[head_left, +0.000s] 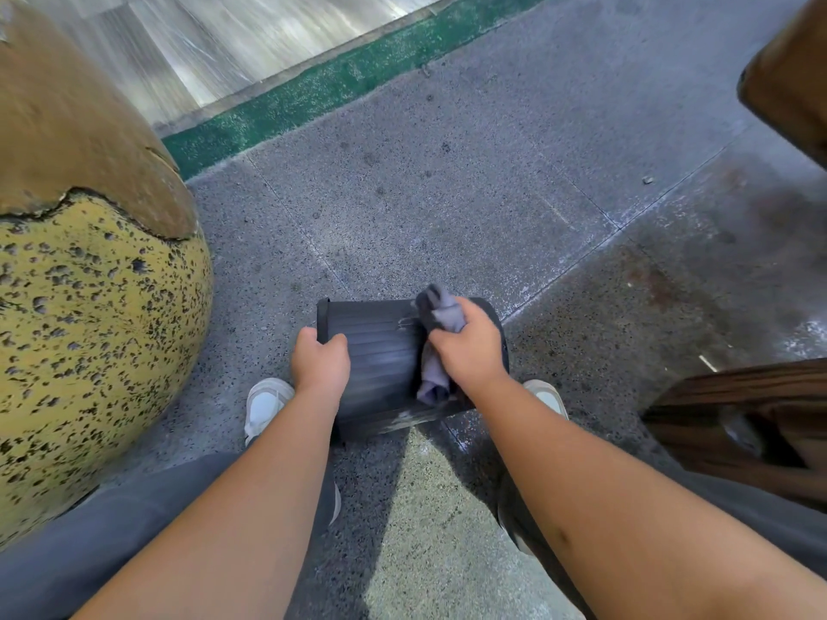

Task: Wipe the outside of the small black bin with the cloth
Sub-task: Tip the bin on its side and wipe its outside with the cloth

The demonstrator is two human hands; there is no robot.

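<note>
At nine o'clock a big rounded yellow planter (89,306) with a pitted, flaking surface crowds the floor (447,194), and the person's left knee sits close to it, so any swing of the bin that way would knock against it. Just below centre, the left hand (320,362) curls its fingers (335,342) over the rim at the bin's left end — closed on the edge, steadying it. The small black bin (380,364) is tipped on its side between two white shoes (266,404), ribbed wall upward, and whether its lower edge rests on the floor is hard to tell. Toward three o'clock of the bin, the right hand (470,346) is clenched around a bunched grey cloth (436,342), pressing it onto the wall near the right end. The bin is round and braced at one end only — a hard stroke could roll it or twist it out of the left grip. The cloth is wadded, with a loose tail hanging, so contact is narrow and the ribs' grooves may be skipped; pale streaks show on the wall. At four o'clock a wooden bench edge (738,418) stands near the right elbow.
</note>
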